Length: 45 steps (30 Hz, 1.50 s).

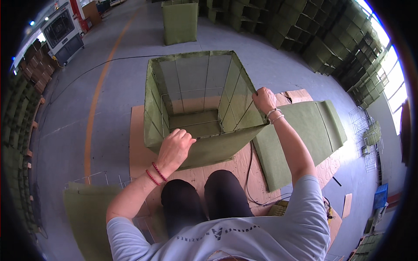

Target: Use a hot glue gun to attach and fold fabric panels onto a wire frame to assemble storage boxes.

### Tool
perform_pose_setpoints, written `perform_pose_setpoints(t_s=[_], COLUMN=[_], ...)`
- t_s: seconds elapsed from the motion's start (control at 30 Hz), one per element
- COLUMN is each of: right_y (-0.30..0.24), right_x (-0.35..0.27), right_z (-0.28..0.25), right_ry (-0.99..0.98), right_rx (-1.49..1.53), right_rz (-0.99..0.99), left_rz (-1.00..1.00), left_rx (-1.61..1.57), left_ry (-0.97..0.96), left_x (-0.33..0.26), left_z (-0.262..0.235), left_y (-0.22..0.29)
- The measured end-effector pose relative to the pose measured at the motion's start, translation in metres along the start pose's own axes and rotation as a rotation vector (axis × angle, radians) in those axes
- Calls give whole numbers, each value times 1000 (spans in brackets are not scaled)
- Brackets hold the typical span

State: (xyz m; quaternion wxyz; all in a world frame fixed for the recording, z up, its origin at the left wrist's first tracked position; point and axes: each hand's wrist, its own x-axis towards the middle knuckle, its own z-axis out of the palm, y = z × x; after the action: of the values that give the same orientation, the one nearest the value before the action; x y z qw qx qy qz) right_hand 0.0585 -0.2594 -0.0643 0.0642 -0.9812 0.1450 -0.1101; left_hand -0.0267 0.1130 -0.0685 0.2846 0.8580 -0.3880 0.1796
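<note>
A large open box of green fabric (pixel 204 150) over a wire frame stands on brown cardboard (pixel 138 152) in front of my knees. My left hand (pixel 175 145) grips the near rim at its left corner, fingers curled over the edge. My right hand (pixel 264 98) holds the right rim, near the far side of that wall. Inside the box I see thin wire bars (pixel 191 91) against the green walls and the cardboard floor below.
Flat green fabric panels (pixel 305 135) lie to the right on the cardboard, another green piece (pixel 89 213) with a wire grid lies at lower left. A finished green box (pixel 180 21) stands farther off. Stacks of green boxes (pixel 322 39) line the right wall. A black cable (pixel 249 174) runs by my right knee.
</note>
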Motion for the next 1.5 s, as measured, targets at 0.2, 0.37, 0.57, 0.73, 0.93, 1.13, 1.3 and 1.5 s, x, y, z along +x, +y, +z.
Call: perform_pose_setpoints(t_s=[0.2,0.37,0.57,0.73,0.93,1.13,1.3,1.5], right_y=[11,21,16,11,13,16,15,14], right_x=[-26,-82,-89,-92,-89,-86,-88,-88], right_z=[-22,5,-3,-16,-28,-25,-23,-21], right_ry=[-3,86,101,-10,-69,-72,-72,-38], right_rx=[52,447,555,599,607,619,633,629], right_rz=[-94,-22,-21,11,13,-9,4,12], left_rz=[28,-194,-118,-236,-242,-172,-190,-221], left_rx=[-9,-127,218,290,301,513,325,433], left_ry=[-297,49,155,-255,-484,-414,-462,-464], left_x=[24,84,194,229,240,235,228,233], left_z=[-25,-56,-40,-13,-28,-21,-33,-24], left_y=[-11,-92,-254,-302,-309,-302,-317,-306])
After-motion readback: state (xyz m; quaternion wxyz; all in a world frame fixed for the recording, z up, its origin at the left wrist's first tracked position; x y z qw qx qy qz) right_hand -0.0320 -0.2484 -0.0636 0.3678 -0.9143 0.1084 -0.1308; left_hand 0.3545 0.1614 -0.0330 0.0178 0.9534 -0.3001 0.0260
